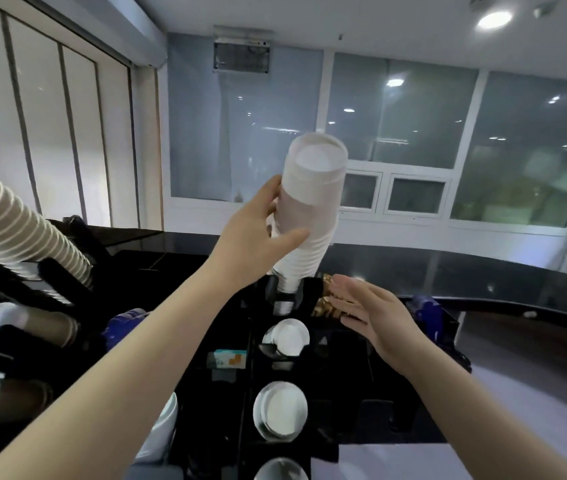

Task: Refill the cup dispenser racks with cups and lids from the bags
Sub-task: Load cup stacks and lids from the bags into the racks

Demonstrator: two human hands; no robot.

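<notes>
A tall stack of white paper cups (310,202) stands tilted, its lower end in the top slot of the black dispenser rack (341,344). My left hand (258,233) grips the stack around its middle. My right hand (375,313) hovers flat and open just right of the slot, holding nothing. Below that slot, three more rack openings show white cup stacks end-on: one (287,337), a second (280,410) and a third (280,471) at the bottom edge.
A long beige cup stack (22,230) lies slanted in the left rack, with more beige cups (22,327) below it. Blue packets (427,306) sit at the rack's right, gold sachets (325,299) by the slot. A black counter (483,275) runs behind.
</notes>
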